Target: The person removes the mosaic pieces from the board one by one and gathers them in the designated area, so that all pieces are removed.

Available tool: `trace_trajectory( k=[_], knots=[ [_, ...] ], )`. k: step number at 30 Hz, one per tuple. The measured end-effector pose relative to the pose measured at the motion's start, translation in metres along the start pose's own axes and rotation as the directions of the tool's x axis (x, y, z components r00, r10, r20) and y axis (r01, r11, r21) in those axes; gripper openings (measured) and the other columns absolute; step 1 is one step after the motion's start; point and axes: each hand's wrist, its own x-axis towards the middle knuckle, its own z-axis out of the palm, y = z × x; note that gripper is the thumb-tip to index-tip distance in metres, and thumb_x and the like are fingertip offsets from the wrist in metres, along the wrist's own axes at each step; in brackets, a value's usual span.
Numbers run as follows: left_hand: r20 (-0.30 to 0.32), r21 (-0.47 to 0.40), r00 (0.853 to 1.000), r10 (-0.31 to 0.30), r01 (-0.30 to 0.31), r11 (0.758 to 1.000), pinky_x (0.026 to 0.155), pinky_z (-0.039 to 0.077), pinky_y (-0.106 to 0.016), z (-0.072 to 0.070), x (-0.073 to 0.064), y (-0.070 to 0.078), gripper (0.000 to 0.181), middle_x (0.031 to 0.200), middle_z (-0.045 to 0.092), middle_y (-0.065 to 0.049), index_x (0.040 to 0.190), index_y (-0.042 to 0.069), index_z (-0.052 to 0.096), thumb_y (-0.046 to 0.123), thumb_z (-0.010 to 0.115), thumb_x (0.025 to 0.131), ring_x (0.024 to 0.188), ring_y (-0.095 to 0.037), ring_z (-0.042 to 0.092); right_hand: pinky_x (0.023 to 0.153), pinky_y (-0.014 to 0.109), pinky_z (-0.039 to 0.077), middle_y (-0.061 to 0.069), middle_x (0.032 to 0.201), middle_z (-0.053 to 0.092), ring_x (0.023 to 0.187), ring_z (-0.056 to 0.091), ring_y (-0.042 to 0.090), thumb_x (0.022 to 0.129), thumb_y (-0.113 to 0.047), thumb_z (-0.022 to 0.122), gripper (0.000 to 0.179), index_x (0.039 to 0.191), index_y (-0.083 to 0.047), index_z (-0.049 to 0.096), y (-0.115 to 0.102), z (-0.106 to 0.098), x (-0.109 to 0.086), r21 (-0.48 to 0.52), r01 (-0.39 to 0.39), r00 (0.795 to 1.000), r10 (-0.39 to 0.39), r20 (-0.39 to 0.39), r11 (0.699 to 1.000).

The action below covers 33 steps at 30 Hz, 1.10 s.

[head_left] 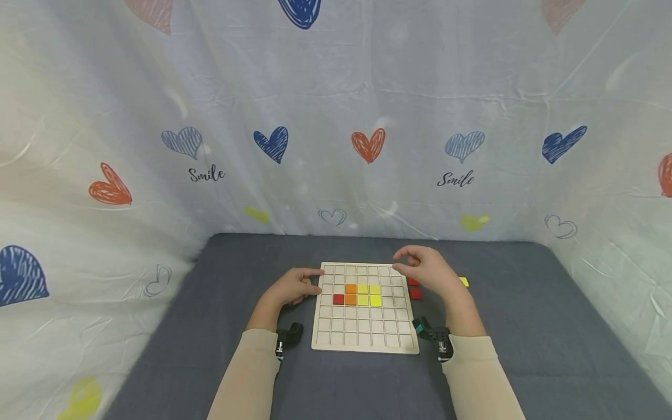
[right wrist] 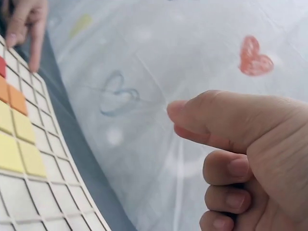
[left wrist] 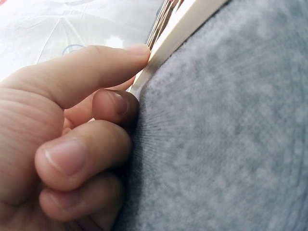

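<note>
A square wooden grid board (head_left: pixel 364 339) lies on the table, with a red tile (head_left: pixel 338 299), two orange tiles (head_left: pixel 350 289) and several yellow tiles (head_left: pixel 375 289) set side by side in its cells. My left hand (head_left: pixel 290 287) touches the board's left edge with thumb and index finger; its other fingers curl in, as the left wrist view shows. Above the board's far right corner hovers my right hand (head_left: pixel 426 269), thumb and index finger apart in the head view and no tile visible between them. Its remaining fingers are bent toward the palm (right wrist: pixel 226 185).
Two loose red tiles (head_left: pixel 415 294) lie just off the board's right edge, partly under the right hand. A yellow tile (head_left: pixel 464 282) shows beyond the right wrist. Dark grey cloth (head_left: pixel 210 361) covers the table, and a curtain printed with hearts (head_left: pixel 315 192) hangs around it.
</note>
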Motion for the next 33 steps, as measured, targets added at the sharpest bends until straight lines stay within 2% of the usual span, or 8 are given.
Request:
trace_trajectory(
  k=[2, 5, 7, 9, 11, 21, 25, 33],
  knots=[
    [-0.002, -0.001, 1.0, -0.001, 0.001, 1.0, 0.042, 0.034, -0.028, 0.0, 0.0, 0.0, 0.057, 0.055, 0.044, 0.001, 0.14, 0.016, 0.066, 0.012, 0.083, 0.086, 0.039, -0.012, 0.035, 0.058, 0.037, 0.037, -0.003, 0.066, 0.03, 0.056, 0.034, 0.018, 0.097, -0.027, 0.073, 0.026, 0.119, -0.013, 0.072, -0.005, 0.009, 0.002, -0.031, 0.024, 1.0, -0.024, -0.002, 0.999],
    [-0.001, 0.0, 1.0, 0.001, -0.001, 1.0, 0.042, 0.034, -0.028, 0.0, 0.0, 0.0, 0.057, 0.055, 0.044, 0.001, 0.14, 0.016, 0.066, 0.012, 0.083, 0.086, 0.039, -0.012, 0.035, 0.071, 0.042, 0.045, -0.001, 0.076, 0.048, 0.077, 0.054, 0.023, 0.097, -0.03, 0.073, 0.03, 0.123, -0.015, 0.073, -0.011, 0.022, 0.004, -0.057, 0.05, 0.999, -0.05, 0.01, 0.997],
    [0.002, -0.003, 1.0, 0.002, -0.002, 1.0, 0.042, 0.033, -0.028, 0.0, 0.0, 0.0, 0.057, 0.055, 0.044, 0.001, 0.14, 0.016, 0.066, 0.012, 0.083, 0.086, 0.039, -0.013, 0.035, 0.082, 0.047, 0.048, 0.002, 0.096, 0.062, 0.099, 0.061, 0.027, 0.097, -0.032, 0.073, 0.032, 0.126, -0.016, 0.073, -0.015, 0.031, 0.005, -0.077, 0.063, 0.998, -0.062, 0.017, 0.995],
    [0.005, -0.004, 1.0, 0.0, 0.0, 1.0, 0.042, 0.033, -0.028, 0.0, 0.0, -0.001, 0.057, 0.055, 0.043, 0.001, 0.141, 0.016, 0.066, 0.012, 0.083, 0.086, 0.039, -0.013, 0.034, 0.092, 0.052, 0.049, 0.006, 0.119, 0.067, 0.116, 0.061, 0.032, 0.097, -0.031, 0.073, 0.035, 0.128, -0.016, 0.073, -0.018, 0.04, 0.007, -0.093, 0.069, 0.997, -0.067, 0.028, 0.993],
    [0.007, -0.004, 1.0, -0.002, 0.003, 1.0, 0.042, 0.033, -0.028, 0.0, 0.0, -0.001, 0.057, 0.055, 0.043, 0.001, 0.141, 0.016, 0.066, 0.012, 0.083, 0.086, 0.039, -0.013, 0.034, 0.095, 0.054, 0.049, 0.009, 0.131, 0.066, 0.12, 0.06, 0.034, 0.096, -0.03, 0.074, 0.037, 0.129, -0.014, 0.073, -0.021, 0.049, 0.008, -0.115, 0.081, 0.996, -0.076, 0.042, 0.99],
    [0.011, -0.01, 1.0, -0.007, 0.007, 1.0, 0.042, 0.034, -0.028, -0.001, -0.001, 0.001, 0.057, 0.055, 0.044, 0.001, 0.141, 0.016, 0.066, 0.012, 0.082, 0.086, 0.039, -0.012, 0.034, 0.094, 0.05, 0.052, 0.009, 0.128, 0.068, 0.116, 0.065, 0.033, 0.097, -0.023, 0.073, 0.038, 0.131, -0.007, 0.071, -0.029, 0.082, 0.014, -0.201, 0.109, 0.984, -0.077, 0.162, 0.974],
    [0.017, -0.003, 1.0, -0.008, 0.008, 1.0, 0.042, 0.034, -0.028, -0.002, 0.0, 0.001, 0.057, 0.055, 0.045, 0.001, 0.141, 0.016, 0.065, 0.013, 0.082, 0.087, 0.039, -0.012, 0.035, 0.095, 0.049, 0.051, 0.012, 0.124, 0.07, 0.114, 0.065, 0.033, 0.096, -0.021, 0.073, 0.039, 0.131, -0.002, 0.07, -0.029, 0.095, 0.017, -0.276, 0.129, 0.978, -0.076, 0.192, 0.952],
    [0.026, -0.016, 1.0, -0.003, 0.003, 1.0, 0.041, 0.032, -0.028, -0.002, 0.002, -0.001, 0.057, 0.054, 0.044, 0.001, 0.142, 0.016, 0.065, 0.013, 0.081, 0.088, 0.038, -0.011, 0.032, 0.1, 0.048, 0.049, 0.017, 0.123, 0.069, 0.118, 0.063, 0.034, 0.098, -0.018, 0.068, 0.035, 0.126, 0.002, 0.071, -0.027, 0.111, 0.013, -0.378, 0.126, 0.983, -0.064, 0.171, 0.917]
  ],
)
